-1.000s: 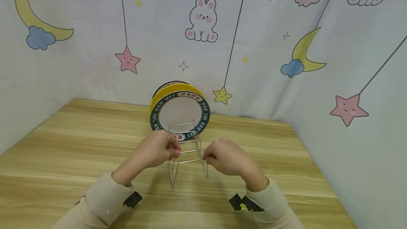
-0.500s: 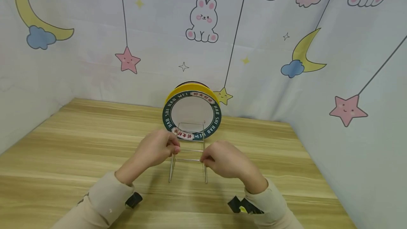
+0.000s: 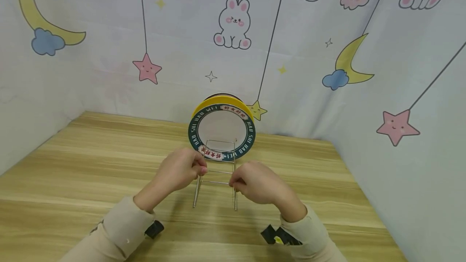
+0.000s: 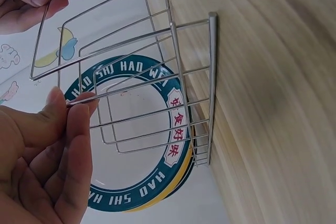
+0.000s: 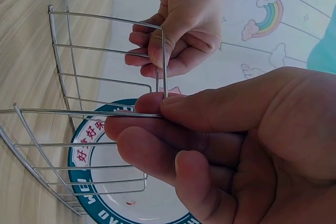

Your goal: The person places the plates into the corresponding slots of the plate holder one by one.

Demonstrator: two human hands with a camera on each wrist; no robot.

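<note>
A silver wire plate rack [image 3: 218, 182] stands on the table, its length running away from me. My left hand [image 3: 180, 169] pinches the near left wire between thumb and fingers. On the opposite side my right hand [image 3: 260, 183] pinches the near right wire, thumb against forefinger in the right wrist view. Upright at the rack's far end is a white plate with a green lettered rim [image 3: 222, 126]. Behind it show the yellow edge of another plate [image 3: 222, 100] and a thin dark rim. The near slots of the rack [image 4: 212, 66] hold nothing.
The wood-grain table [image 3: 91, 181] stretches out on both sides of the rack. A white cloth backdrop [image 3: 174, 39] with cartoon rabbits, stars and moons hangs behind and beside it. Black straps [image 3: 154, 229] sit at the sleeve cuffs.
The rack has turned so its far end, with the plates, swung right; it now points straight away from me. Both hands kept their hold and barely moved.
</note>
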